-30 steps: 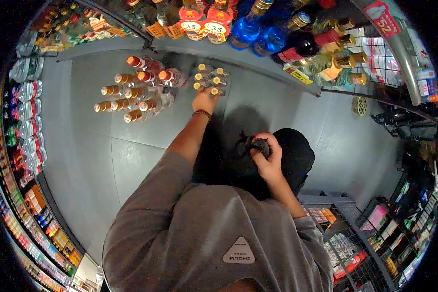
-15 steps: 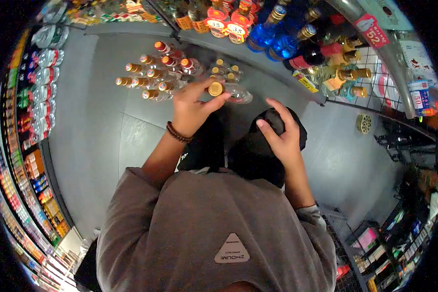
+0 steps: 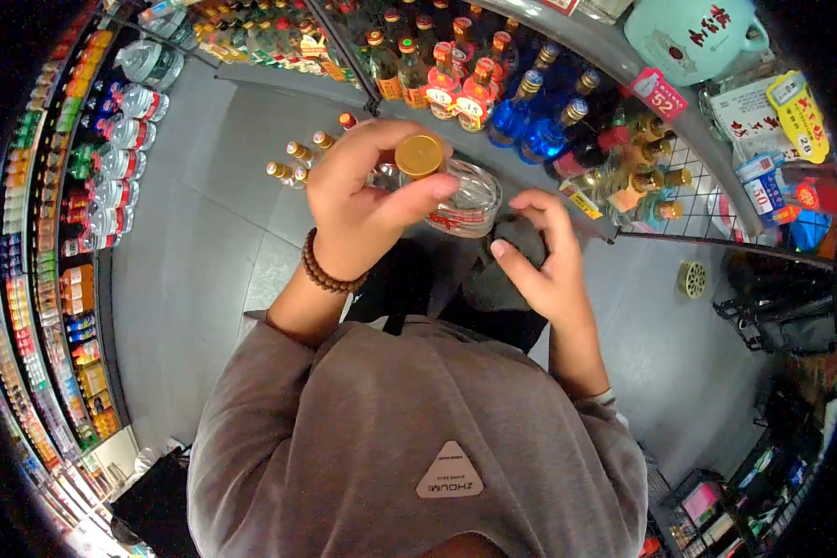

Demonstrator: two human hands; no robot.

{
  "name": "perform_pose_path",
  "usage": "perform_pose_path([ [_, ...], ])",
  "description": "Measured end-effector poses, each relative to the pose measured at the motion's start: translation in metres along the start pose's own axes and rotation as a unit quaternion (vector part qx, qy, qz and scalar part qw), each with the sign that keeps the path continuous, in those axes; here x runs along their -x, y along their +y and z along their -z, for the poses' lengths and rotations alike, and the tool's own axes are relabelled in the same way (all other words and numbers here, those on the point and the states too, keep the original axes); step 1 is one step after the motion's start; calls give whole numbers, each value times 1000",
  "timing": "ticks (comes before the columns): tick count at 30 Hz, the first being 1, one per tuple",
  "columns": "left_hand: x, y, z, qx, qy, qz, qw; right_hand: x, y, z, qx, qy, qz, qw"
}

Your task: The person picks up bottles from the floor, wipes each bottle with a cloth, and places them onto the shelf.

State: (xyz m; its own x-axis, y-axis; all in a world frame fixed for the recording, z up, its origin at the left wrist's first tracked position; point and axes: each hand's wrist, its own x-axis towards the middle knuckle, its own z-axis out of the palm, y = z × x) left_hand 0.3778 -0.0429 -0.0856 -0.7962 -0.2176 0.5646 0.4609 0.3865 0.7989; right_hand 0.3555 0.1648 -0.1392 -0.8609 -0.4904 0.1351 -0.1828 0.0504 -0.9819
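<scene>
My left hand (image 3: 352, 191) pinches the bottle (image 3: 471, 198) near its cap (image 3: 419, 156), its long axis pointing toward my right hand (image 3: 553, 265), curled round a dark cloth (image 3: 523, 240) beside the bottle's base.

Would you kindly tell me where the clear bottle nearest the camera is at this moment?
In the head view, the clear bottle is just above the centre, held near its gold cap in the left hand, with the right hand close to its base.
</scene>
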Motion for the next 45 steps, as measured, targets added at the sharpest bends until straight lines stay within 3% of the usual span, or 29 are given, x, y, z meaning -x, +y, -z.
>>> perform_pose_path([
  [2, -1, 3, -2, 60, 18, -14, 998, 2, 2, -2, 23, -12, 8, 1000],
  [8, 0, 6, -6, 61, 23, -61, 996, -2, 2, -17, 30, -53, 30, 998],
  [13, -4, 11, -4, 46, 1, -147, 988, -4, -2, -18, 37, -10, 43, 998],
  [16, -5, 12, -5, 47, -27, -185, 981, -4, 1, -17, 16, 14, 101, 995],
  [22, 9, 12, -21, 121, -11, -131, 984, -5, -6, -11, 2, 48, 99, 994],
  [24, 15, 20, -30, 220, 18, -2, 975, -5, -4, -7, 12, 52, 109, 993],
  [32, 10, 11, -47, 330, -20, -17, 944, 0, -7, 3, 19, 70, 90, 993],
  [34, 7, 3, -47, 259, -103, -74, 958, 1, -6, 7, 15, 77, 85, 993],
  [36, 8, -3, -51, 289, -100, -81, 949, 4, -4, 10, 22, 72, 67, 995],
  [38, -1, -7, -39, 121, -208, -62, 969, 3, -6, 11, 1, 79, 46, 996],
  [41, -10, -5, -37, 149, -219, 18, 964, 5, -13, 17, -25, 62, 21, 998],
  [45, -51, 19, -21, 54, -218, -23, 974, 0, -12, 20, 26, 55, 51, 997],
])
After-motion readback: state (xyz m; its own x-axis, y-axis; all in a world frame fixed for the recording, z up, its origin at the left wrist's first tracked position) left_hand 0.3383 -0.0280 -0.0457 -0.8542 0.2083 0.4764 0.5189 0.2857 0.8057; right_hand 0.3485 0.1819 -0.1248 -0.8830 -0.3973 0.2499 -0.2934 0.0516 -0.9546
